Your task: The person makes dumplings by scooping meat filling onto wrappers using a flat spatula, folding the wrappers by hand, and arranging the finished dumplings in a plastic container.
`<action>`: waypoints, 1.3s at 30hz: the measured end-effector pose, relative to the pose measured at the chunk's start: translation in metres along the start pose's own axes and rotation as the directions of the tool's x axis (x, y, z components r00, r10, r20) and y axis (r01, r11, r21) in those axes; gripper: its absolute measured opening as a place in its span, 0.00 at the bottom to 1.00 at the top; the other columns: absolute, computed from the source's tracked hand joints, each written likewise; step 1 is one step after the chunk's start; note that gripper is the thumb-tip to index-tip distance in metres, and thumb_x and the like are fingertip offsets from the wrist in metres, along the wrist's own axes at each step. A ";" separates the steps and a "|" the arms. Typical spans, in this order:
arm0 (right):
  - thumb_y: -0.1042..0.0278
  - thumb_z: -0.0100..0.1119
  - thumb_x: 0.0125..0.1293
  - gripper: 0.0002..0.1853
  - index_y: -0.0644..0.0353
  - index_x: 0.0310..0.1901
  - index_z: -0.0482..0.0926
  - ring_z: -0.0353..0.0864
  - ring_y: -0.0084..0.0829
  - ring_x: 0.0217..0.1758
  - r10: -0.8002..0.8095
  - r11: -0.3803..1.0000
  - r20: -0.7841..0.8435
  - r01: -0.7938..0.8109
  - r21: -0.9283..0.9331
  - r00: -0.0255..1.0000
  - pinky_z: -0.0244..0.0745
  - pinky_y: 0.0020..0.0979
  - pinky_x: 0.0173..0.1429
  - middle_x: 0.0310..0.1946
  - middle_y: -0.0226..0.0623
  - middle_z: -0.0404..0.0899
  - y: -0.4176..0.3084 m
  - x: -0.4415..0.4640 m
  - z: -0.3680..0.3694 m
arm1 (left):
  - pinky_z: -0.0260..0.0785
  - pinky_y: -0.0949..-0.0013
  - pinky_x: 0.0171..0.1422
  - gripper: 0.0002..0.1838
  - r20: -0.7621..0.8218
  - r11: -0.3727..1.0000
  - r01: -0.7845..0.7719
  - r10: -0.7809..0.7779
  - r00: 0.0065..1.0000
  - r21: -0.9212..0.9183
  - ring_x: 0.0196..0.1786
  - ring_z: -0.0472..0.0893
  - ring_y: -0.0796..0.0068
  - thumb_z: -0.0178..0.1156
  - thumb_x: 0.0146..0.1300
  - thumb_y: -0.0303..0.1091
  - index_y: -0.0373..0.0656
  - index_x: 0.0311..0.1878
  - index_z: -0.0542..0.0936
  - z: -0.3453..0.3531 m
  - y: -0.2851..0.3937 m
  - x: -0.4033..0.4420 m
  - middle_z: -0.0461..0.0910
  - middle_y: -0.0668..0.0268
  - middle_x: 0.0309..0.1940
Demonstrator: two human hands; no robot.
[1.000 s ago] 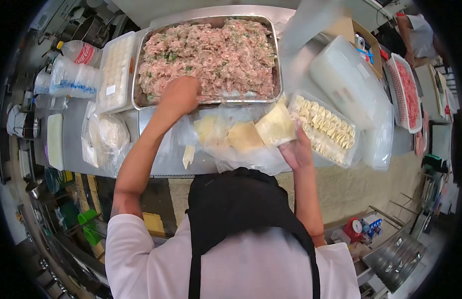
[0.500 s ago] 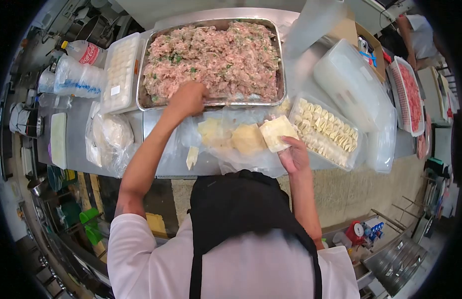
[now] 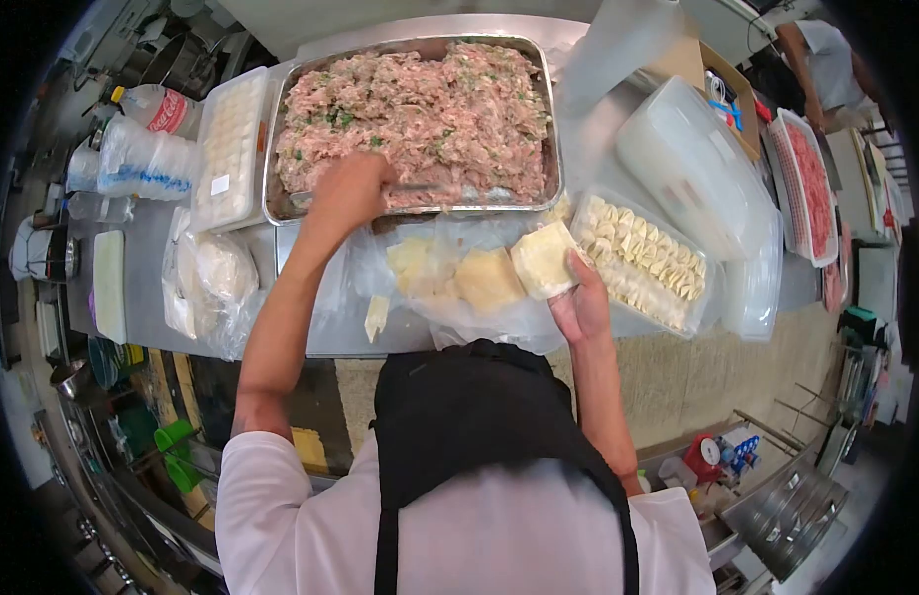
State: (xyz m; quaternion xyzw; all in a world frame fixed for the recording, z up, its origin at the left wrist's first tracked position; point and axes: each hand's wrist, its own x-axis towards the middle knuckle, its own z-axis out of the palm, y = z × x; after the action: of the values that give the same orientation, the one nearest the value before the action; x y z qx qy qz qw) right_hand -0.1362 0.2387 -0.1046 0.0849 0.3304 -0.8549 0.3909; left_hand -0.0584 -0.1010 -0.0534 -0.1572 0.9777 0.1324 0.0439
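Note:
My left hand (image 3: 352, 193) is closed over the near edge of a metal tray (image 3: 281, 205) heaped with minced meat (image 3: 410, 119) flecked with green. A thin, flat, blurred metal tool (image 3: 425, 190) extends rightward from its fingers along the meat. Pale square dough wrappers (image 3: 541, 260) are gripped in my right hand (image 3: 581, 307), and I cannot tell how many. Just right of that hand stands a plastic container of folded dumplings (image 3: 643, 263) in rows. More yellowish wrappers (image 3: 489, 280) lie on clear plastic between my hands.
Left of the tray are a lidded white box (image 3: 228, 149), bagged dough (image 3: 211, 268) and a cola bottle (image 3: 162, 107). Stacked plastic containers (image 3: 697, 169) and a basket of raw meat (image 3: 806, 188) stand to the right. Another person (image 3: 826, 64) is at the far right.
My left hand has shifted slightly left at the tray's near edge, with the tool beside it. My right hand still holds the wrappers, now a little more upright.

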 end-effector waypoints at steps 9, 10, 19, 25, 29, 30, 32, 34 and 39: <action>0.67 0.44 0.79 0.25 0.73 0.72 0.61 0.72 0.46 0.71 -0.003 1.000 -0.062 0.003 -0.002 0.998 0.66 0.49 0.77 0.70 0.50 0.70 0.001 0.003 0.008 | 0.76 0.51 0.45 0.13 0.066 0.958 -0.190 0.208 0.976 -0.215 0.41 0.84 0.46 0.62 0.47 0.22 0.41 0.37 0.88 0.022 -0.002 0.009 0.84 0.51 0.32; 0.67 0.44 0.79 0.25 0.73 0.72 0.61 0.72 0.46 0.71 -0.010 1.000 -0.064 0.009 -0.005 0.998 0.66 0.49 0.77 0.70 0.50 0.70 0.001 0.005 0.008 | 0.76 0.51 0.45 0.13 0.064 0.956 -0.196 0.214 0.975 -0.218 0.41 0.84 0.46 0.62 0.47 0.22 0.41 0.37 0.88 0.023 -0.007 0.008 0.84 0.51 0.32; 0.62 0.43 0.81 0.25 0.69 0.71 0.62 0.70 0.46 0.73 -0.001 0.994 -0.106 0.013 0.112 0.994 0.62 0.48 0.79 0.71 0.51 0.68 0.010 0.032 0.024 | 0.65 0.73 0.23 0.11 0.134 0.514 0.038 0.151 0.979 -0.857 0.20 0.76 0.78 0.61 0.57 0.14 0.30 0.43 0.87 -0.009 0.017 -0.028 0.80 0.65 0.30; 0.58 0.34 0.83 0.25 0.69 0.71 0.61 0.69 0.45 0.72 0.069 0.939 -0.018 -0.059 0.340 0.997 0.60 0.52 0.79 0.68 0.51 0.69 0.012 0.050 0.051 | 0.73 0.64 0.40 0.17 -0.292 0.718 -0.342 0.199 0.935 -0.606 0.34 0.82 0.66 0.66 0.56 0.18 0.49 0.46 0.90 0.028 0.058 -0.050 0.80 0.63 0.31; 0.57 0.32 0.83 0.26 0.69 0.70 0.63 0.70 0.47 0.70 0.041 0.938 -0.181 0.024 0.345 0.983 0.63 0.52 0.77 0.66 0.51 0.71 0.020 0.067 0.026 | 0.72 0.65 0.40 0.15 -0.144 0.919 -0.252 0.217 0.966 -0.304 0.36 0.81 0.60 0.67 0.56 0.18 0.45 0.45 0.89 0.000 0.078 -0.076 0.79 0.60 0.33; 0.58 0.34 0.83 0.25 0.69 0.68 0.64 0.72 0.45 0.69 0.013 0.950 -0.192 0.048 0.308 0.981 0.63 0.49 0.77 0.64 0.50 0.72 0.016 0.062 0.032 | 0.72 0.61 0.39 0.14 -0.185 0.892 -0.232 0.171 0.968 -0.387 0.35 0.81 0.57 0.66 0.56 0.19 0.45 0.45 0.89 -0.009 0.085 -0.080 0.79 0.59 0.32; 0.59 0.36 0.83 0.24 0.69 0.67 0.65 0.74 0.43 0.67 -0.005 0.960 -0.194 0.059 0.272 0.981 0.64 0.46 0.76 0.62 0.48 0.74 0.016 0.059 0.038 | 0.73 0.57 0.38 0.13 -0.223 0.862 -0.205 0.111 0.969 -0.463 0.33 0.81 0.54 0.66 0.56 0.21 0.44 0.45 0.89 -0.002 0.093 -0.080 0.78 0.58 0.32; 0.58 0.37 0.83 0.23 0.69 0.65 0.67 0.75 0.42 0.66 -0.042 0.983 -0.176 0.073 0.168 0.983 0.68 0.45 0.73 0.60 0.47 0.75 0.018 0.062 0.040 | 0.71 0.62 0.37 0.17 -0.352 0.829 -0.346 0.195 0.915 -0.440 0.33 0.80 0.57 0.65 0.55 0.17 0.44 0.47 0.89 0.020 0.097 -0.068 0.77 0.58 0.29; 0.58 0.39 0.82 0.22 0.68 0.63 0.70 0.78 0.39 0.61 -0.058 0.970 -0.218 0.107 0.219 0.974 0.71 0.44 0.68 0.58 0.43 0.78 0.016 0.064 0.032 | 0.71 0.62 0.36 0.19 -0.118 0.888 -0.213 0.180 0.977 -0.407 0.31 0.80 0.58 0.64 0.55 0.16 0.42 0.51 0.87 -0.003 0.099 -0.081 0.77 0.58 0.28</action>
State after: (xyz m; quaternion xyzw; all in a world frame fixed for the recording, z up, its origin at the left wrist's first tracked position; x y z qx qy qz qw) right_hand -0.1643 0.1715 -0.1139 0.2052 0.2719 -0.8892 0.3054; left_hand -0.0136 0.0128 -0.0160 -0.0682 0.9384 0.3360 -0.0418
